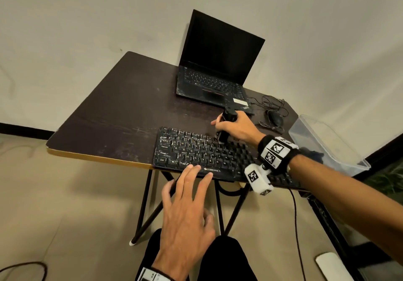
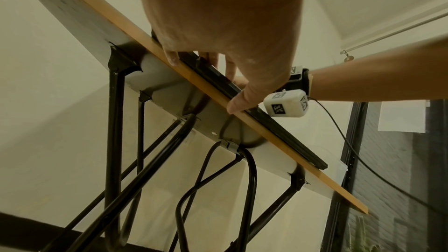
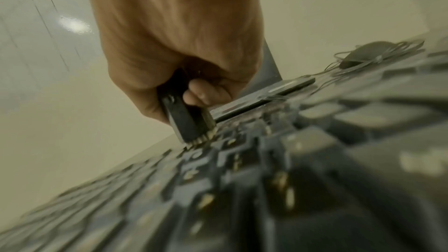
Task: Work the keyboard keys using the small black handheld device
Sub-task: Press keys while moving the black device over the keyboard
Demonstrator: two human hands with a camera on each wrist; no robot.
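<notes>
A black keyboard (image 1: 196, 152) with worn white legends lies at the near edge of the dark table (image 1: 122, 110). My right hand (image 1: 234, 126) grips a small black handheld device (image 1: 225, 126) upright, its lower tip down on the upper key rows. In the right wrist view the device (image 3: 186, 120) shows short bristle-like teeth touching the keys (image 3: 242, 160). My left hand (image 1: 187, 202) lies flat with straight fingers, the fingertips resting on the keyboard's front edge; in the left wrist view the left hand (image 2: 218, 26) sits over the table's front edge.
An open laptop (image 1: 218, 62) with a dark screen stands at the back of the table. A black mouse (image 1: 275, 118) with a tangled cord lies to the right, and a clear plastic bin (image 1: 327, 143) sits at the far right. The table's black metal legs (image 2: 114, 160) stand below.
</notes>
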